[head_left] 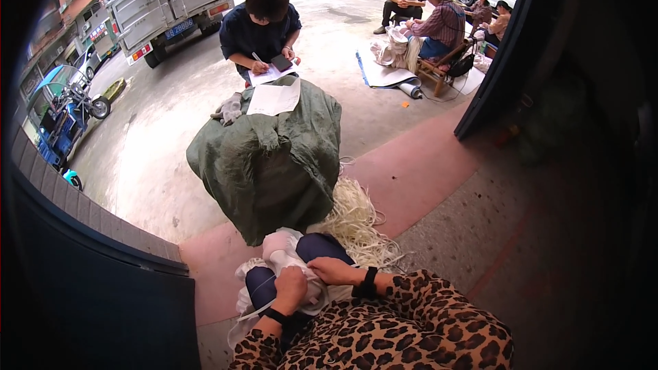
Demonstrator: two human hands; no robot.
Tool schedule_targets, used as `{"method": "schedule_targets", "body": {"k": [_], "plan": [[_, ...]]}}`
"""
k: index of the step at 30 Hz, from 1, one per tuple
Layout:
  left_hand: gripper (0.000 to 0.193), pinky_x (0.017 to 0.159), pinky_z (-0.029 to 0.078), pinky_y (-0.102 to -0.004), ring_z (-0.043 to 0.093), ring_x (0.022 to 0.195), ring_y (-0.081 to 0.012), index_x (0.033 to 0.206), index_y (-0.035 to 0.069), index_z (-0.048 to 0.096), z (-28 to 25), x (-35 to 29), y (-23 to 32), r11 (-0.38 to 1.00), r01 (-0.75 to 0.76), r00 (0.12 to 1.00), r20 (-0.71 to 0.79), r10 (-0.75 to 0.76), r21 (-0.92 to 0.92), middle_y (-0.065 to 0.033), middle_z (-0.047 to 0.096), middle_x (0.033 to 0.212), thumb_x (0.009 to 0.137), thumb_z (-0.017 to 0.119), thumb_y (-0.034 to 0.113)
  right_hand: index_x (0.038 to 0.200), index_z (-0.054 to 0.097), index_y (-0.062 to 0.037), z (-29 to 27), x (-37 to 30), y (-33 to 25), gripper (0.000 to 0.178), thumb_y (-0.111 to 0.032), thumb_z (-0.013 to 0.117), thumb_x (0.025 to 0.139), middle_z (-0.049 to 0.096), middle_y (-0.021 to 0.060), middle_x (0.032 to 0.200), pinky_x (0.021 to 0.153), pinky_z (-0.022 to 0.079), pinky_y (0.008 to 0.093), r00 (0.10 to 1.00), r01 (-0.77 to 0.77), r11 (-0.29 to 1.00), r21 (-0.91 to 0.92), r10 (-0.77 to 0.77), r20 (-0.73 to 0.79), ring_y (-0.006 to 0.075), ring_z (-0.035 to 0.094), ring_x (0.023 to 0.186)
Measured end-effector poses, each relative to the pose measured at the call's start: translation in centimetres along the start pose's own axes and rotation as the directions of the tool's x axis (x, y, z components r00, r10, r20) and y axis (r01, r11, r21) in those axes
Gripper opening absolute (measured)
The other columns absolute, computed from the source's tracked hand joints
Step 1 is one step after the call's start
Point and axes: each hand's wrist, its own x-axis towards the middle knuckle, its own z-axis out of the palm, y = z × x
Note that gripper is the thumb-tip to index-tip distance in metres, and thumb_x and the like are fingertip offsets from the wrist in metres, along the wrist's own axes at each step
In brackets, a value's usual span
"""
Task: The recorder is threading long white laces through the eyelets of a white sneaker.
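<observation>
My left hand [291,286] is closed, its fingers curled on white cloth [282,245] bunched across my lap. Close beside it, my right hand [332,270] has its fingertips pinched on the same cloth, almost meeting the left. Exactly what lies between the fingertips is too small to tell. A thin white strip [253,314] runs out by my left wrist. More of the cloth spills over my dark-trousered knees.
A large green woven sack [274,164] stands before my knees, bearing a paper sheet [275,98] and a grey glove [229,108]. Loose white strips [360,223] pile beside it. Beyond, a person [264,27] writes; others sit at far right. A truck [164,0] stands behind.
</observation>
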Motion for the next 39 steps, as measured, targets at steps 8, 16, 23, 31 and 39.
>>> {"method": "schedule_targets", "body": {"k": [8,16,23,31,39], "plan": [[0.016,0.059,0.049,-0.0326,0.056,0.074,-0.0270,0.086,-0.001,0.055,-0.8,-0.9,0.7,0.976,-0.184,0.969,-0.146,0.200,0.114,-0.0138,0.057,0.081,0.073,0.054,0.009,0.108,0.058,0.0005,1.0,4.5,0.6,0.026,-0.007,0.048,0.086,0.064,0.0119,0.094,0.079,0.046,0.0290,0.950,-0.066,0.895,0.442,-0.079,0.301,0.0150,0.057,0.086],[0.020,0.063,0.048,-0.0351,0.055,0.075,-0.0285,0.087,0.000,0.055,-1.0,-1.6,-0.3,0.978,-0.204,0.958,-0.198,0.207,0.035,-0.0134,0.058,0.080,0.073,0.061,0.013,0.113,0.056,0.0006,0.8,4.8,1.8,0.028,-0.015,0.052,0.090,0.061,0.0068,0.103,0.086,0.043,0.0270,0.884,-0.042,0.855,0.517,-0.210,0.418,0.0113,0.052,0.094],[0.014,0.067,0.045,-0.0403,0.053,0.079,-0.0303,0.080,0.004,0.056,-1.0,-5.3,-2.3,0.998,0.052,0.982,-0.182,-0.056,-0.027,-0.0118,0.058,0.078,0.078,0.061,0.017,0.110,0.057,-0.0006,1.2,4.8,1.9,0.030,-0.012,0.062,0.082,0.057,0.0003,0.082,0.070,0.043,0.0228,0.885,-0.202,0.829,0.521,-0.073,0.459,0.0072,0.050,0.076],[0.010,0.064,0.043,-0.0408,0.052,0.073,-0.0303,0.068,0.006,0.054,-1.8,-4.4,-3.3,0.996,-0.092,0.994,-0.051,0.091,-0.005,-0.0118,0.056,0.070,0.074,0.059,0.012,0.096,0.058,-0.0036,0.9,4.0,0.4,0.023,-0.009,0.060,0.074,0.059,0.0090,0.076,0.062,0.045,0.0303,0.941,0.065,0.964,0.256,-0.145,0.306,0.0194,0.058,0.069],[0.006,0.054,0.035,-0.0350,0.046,0.062,-0.0224,0.065,0.008,0.051,-4.8,-8.7,-4.7,0.815,-0.453,0.868,-0.031,0.496,0.361,-0.0065,0.046,0.059,0.064,0.055,0.012,0.094,0.056,-0.0086,1.2,2.0,-0.2,0.015,-0.015,0.054,0.081,0.058,0.0135,0.079,0.062,0.047,0.0417,0.978,0.207,0.976,0.069,-0.207,-0.009,0.0332,0.059,0.074]]}}
